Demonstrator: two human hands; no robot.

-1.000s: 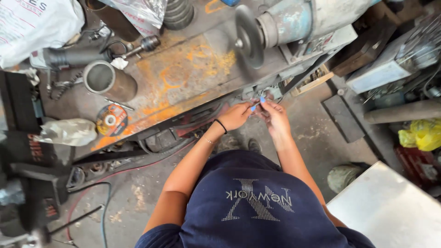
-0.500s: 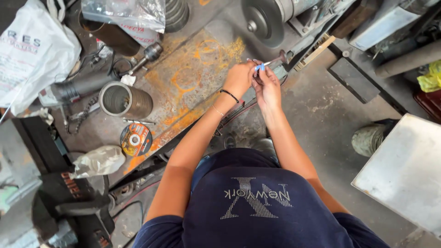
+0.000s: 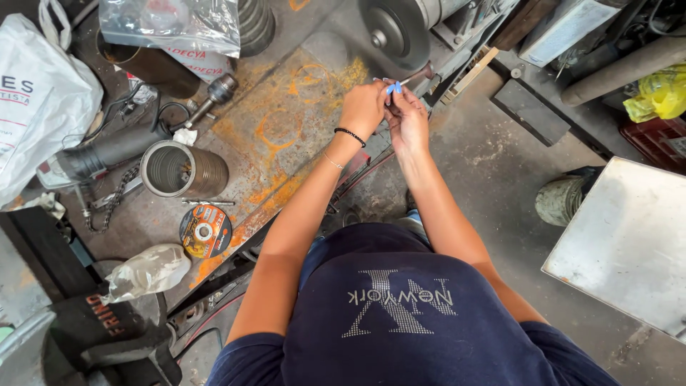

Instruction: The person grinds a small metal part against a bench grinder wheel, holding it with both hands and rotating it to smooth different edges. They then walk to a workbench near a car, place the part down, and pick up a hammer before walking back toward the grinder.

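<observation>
My left hand (image 3: 363, 107), with a black band on its wrist, and my right hand (image 3: 409, 123) are pressed together over the rusty steel workbench (image 3: 286, 136). Both pinch a short metal rod (image 3: 414, 74) at the fingertips. The rod's far end points toward the dark round wheel (image 3: 391, 28) of a bench machine and stops just short of it. My fingers hide the near end of the rod.
On the bench lie a threaded metal sleeve (image 3: 182, 170), a cutting disc (image 3: 205, 230), a chain, a dark pipe (image 3: 146, 66) and plastic bags (image 3: 43, 93). A grey metal sheet (image 3: 629, 243) stands at the right, with a yellow bag (image 3: 661, 93) behind it.
Both hands stayed joined on the rod and now sit closer to the wheel. The view has shifted, so the bench and hands appear higher and larger.
</observation>
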